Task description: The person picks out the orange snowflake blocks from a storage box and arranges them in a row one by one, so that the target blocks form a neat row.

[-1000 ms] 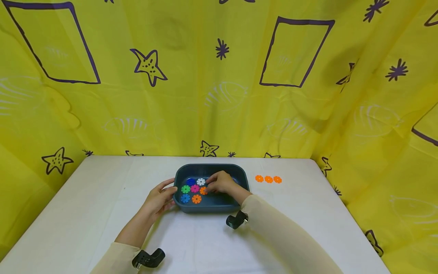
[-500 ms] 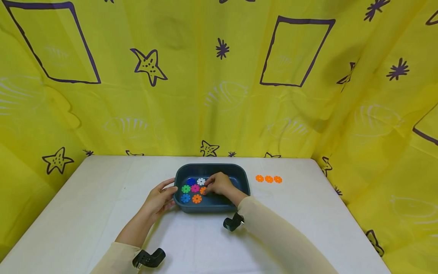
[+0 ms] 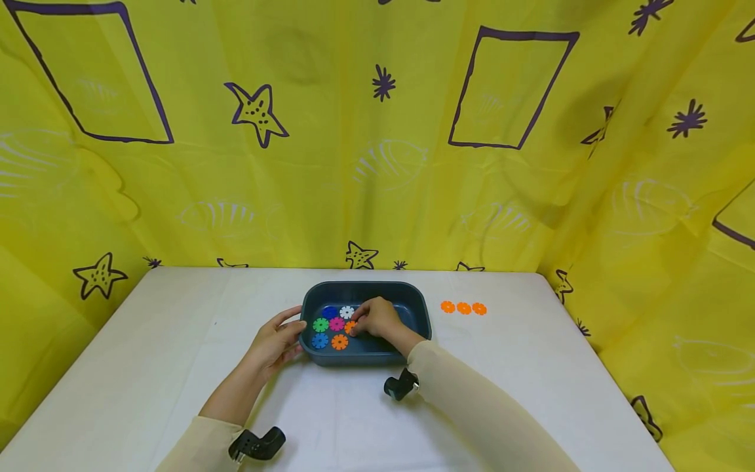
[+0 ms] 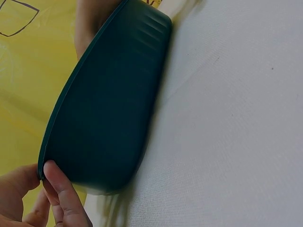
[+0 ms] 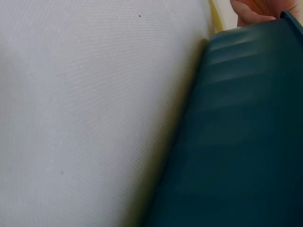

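In the head view my left hand (image 3: 272, 345) grips the left rim of a dark teal plastic tray (image 3: 366, 359); its fingers and thumb also hold the rim of the tray (image 4: 104, 104) in the left wrist view. My right hand (image 3: 380, 317) reaches inside, thumb and fingertips pinching an orange notched plastic disc (image 3: 350, 327), partly covered by them. Around it lie a pink disc (image 3: 337, 324), a white disc (image 3: 347, 313), a green disc (image 3: 320, 325), a dark blue disc (image 3: 329, 313), a lighter blue disc (image 3: 320, 341) and another orange disc (image 3: 339, 342).
Right of the tray, a row of three orange discs (image 3: 463, 308) lies on the white tabletop (image 3: 519, 367). A yellow patterned curtain (image 3: 330, 164) hangs behind the table and along both sides. The right wrist view shows mostly the tray's outer wall (image 5: 236, 127) and white cloth.
My right wrist and forearm have shifted slightly left, while its fingertips stay at the same orange disc. My left hand, the tray and the row of discs look unchanged.
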Available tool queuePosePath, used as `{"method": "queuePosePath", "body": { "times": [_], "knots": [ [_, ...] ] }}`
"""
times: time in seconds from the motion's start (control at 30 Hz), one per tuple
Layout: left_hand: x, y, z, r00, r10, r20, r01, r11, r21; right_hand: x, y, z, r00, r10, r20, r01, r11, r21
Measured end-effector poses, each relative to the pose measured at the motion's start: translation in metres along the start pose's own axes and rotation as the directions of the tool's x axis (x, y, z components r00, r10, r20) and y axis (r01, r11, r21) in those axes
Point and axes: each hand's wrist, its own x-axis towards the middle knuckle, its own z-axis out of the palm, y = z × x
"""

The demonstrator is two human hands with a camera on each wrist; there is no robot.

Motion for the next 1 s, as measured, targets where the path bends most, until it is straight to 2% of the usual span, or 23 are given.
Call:
{"method": "queuePosePath", "body": {
  "times": [0.47, 1.0],
  "knots": [
    [0.0011, -0.0005, -0.0005, 1.000, 0.002, -0.005, -0.002, 1.000, 0.006, -0.0023, -0.0020, 0.0000, 1.000, -0.015, -0.009, 0.014, 1.000, -0.011],
    [0.0015, -0.0014, -0.0012, 1.000, 0.014, 0.018, -0.014, 1.000, -0.018, -0.0058, -0.0046, -0.0037, 0.999, -0.042, -0.032, 0.041, 0.999, -0.013]
  ]
}}
